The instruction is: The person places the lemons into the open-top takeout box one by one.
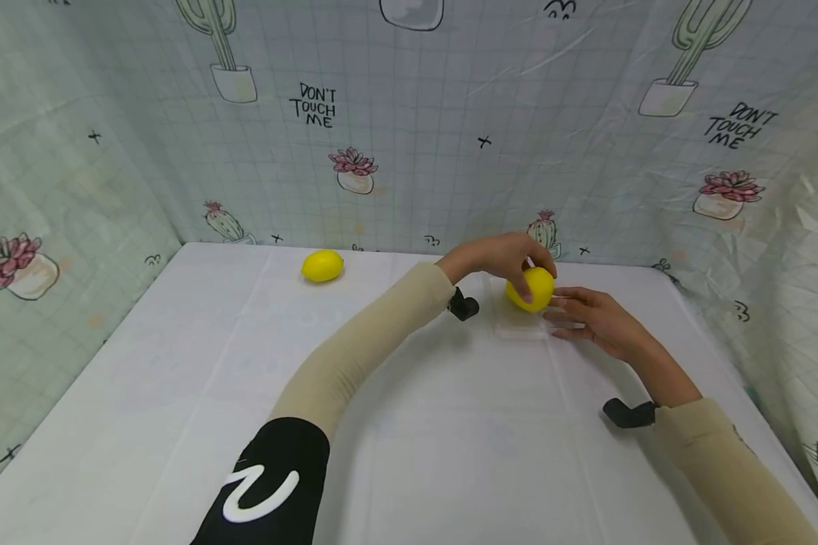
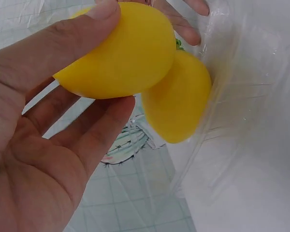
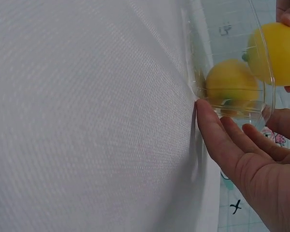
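- Three lemons were visible in total: one held lemon [image 1: 533, 288], a second lemon [image 2: 180, 99] already inside the clear container [image 1: 518, 324], and a third lemon [image 1: 323, 266] lying alone on the tabletop [image 1: 409, 424], well apart to the left of both hands.
- There was one clear container, a transparent plastic box, and it stood on the tabletop just under the left hand [image 1: 501, 257].
- The left hand came from above with the wrist bent down; its grip was clamped on the held lemon, thumb on one side and fingers [image 2: 104, 128] curled under the other side.
- In the left wrist view the held lemon was at the container's rim, touching or almost touching the second lemon.
- The right hand [image 1: 596, 322] lay low on the tabletop, just to the right of the container, with the fingers [image 3: 217, 137] straight and together.
- Its grip was not closed on anything; the fingertips rested against the container's wall at its base.
- Both arms wore beige sleeves [image 1: 361, 341], and a small black camera mount [image 1: 629, 412] sat at the right wrist.
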`<state>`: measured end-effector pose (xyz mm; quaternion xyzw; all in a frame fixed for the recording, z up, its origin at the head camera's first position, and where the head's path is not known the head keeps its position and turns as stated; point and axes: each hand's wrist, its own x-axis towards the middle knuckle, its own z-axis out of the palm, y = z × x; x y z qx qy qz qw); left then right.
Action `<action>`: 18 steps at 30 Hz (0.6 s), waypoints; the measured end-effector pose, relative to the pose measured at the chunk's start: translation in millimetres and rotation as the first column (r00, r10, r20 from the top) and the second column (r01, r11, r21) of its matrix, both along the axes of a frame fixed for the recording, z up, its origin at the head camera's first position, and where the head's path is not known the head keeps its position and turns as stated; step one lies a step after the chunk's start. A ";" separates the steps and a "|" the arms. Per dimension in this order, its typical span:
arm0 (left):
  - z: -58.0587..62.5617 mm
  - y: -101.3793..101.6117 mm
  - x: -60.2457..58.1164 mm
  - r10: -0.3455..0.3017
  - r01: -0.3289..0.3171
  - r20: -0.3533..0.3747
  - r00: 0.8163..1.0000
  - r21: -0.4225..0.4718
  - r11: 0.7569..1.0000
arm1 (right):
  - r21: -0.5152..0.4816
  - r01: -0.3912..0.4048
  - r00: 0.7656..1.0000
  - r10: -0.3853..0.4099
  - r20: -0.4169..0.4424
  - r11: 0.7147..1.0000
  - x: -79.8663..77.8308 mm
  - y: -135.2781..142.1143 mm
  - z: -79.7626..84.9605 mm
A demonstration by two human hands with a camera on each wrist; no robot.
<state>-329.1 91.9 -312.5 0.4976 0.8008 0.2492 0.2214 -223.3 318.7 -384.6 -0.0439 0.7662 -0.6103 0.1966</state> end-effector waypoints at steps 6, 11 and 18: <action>1.1 -0.8 -1.7 0.001 -0.004 0.074 0.997 0.050 0.999 | 0.019 0.001 1.000 -0.001 0.003 1.000 -0.7 -0.8 0.8; 0.0 -9.7 -5.3 0.027 -0.031 0.052 0.998 0.072 0.997 | 0.026 -0.031 0.999 0.032 -0.038 0.999 -0.4 2.4 -2.2; -5.2 -40.1 -8.7 0.069 -0.071 0.030 0.997 0.109 0.991 | 0.030 -0.019 0.999 0.020 -0.033 0.999 0.8 1.2 -2.0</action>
